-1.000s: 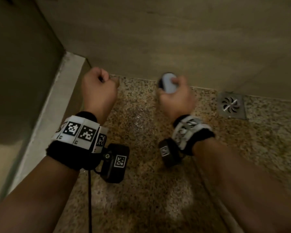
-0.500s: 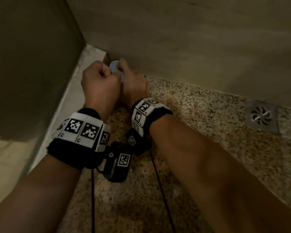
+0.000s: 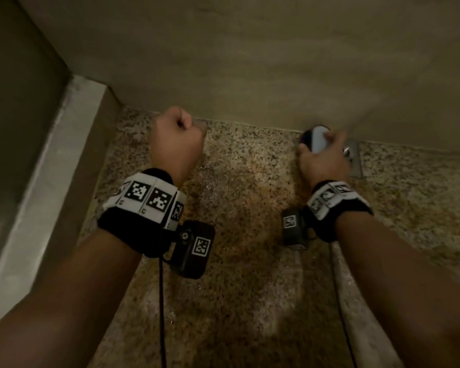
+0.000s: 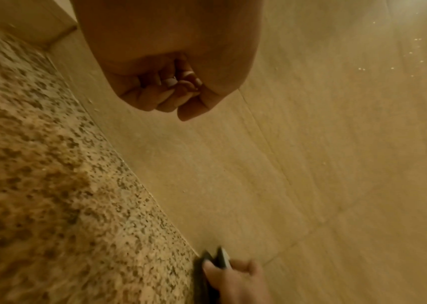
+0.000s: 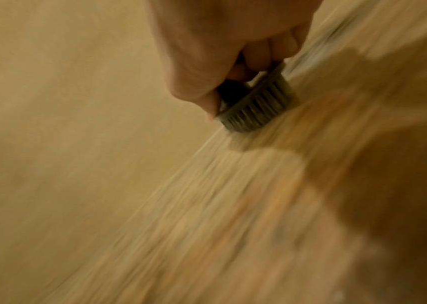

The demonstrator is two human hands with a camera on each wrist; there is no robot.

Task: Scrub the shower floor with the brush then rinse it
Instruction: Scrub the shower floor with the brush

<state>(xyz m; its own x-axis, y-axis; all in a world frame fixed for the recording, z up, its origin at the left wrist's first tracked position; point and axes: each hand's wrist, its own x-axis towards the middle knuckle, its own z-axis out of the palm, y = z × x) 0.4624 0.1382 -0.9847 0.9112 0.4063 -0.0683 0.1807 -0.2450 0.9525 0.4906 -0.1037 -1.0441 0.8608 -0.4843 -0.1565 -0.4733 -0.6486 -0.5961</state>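
My right hand [image 3: 323, 159] grips a small scrub brush [image 3: 318, 139] with a pale top and dark bristles. It holds the brush down on the speckled granite shower floor [image 3: 245, 213], at the foot of the back wall beside the drain. The right wrist view shows the brush [image 5: 256, 107] with its grey bristles against the floor, heavily blurred by motion. My left hand [image 3: 175, 139] is curled into a fist that holds nothing, above the floor near the wall. In the left wrist view its fingers [image 4: 168, 96] are folded into the palm, and the brush [image 4: 217, 261] shows far below.
A square metal drain [image 3: 355, 160] sits in the floor just right of my right hand, partly hidden by it. A beige tiled wall [image 3: 250, 62] closes the back. A pale raised curb [image 3: 51, 176] and a dark panel run along the left. The floor glistens wet in the middle.
My right hand has swept the brush along the wall's foot, from the left corner beside my left hand over to the drain on the right. The left fist has stayed put.
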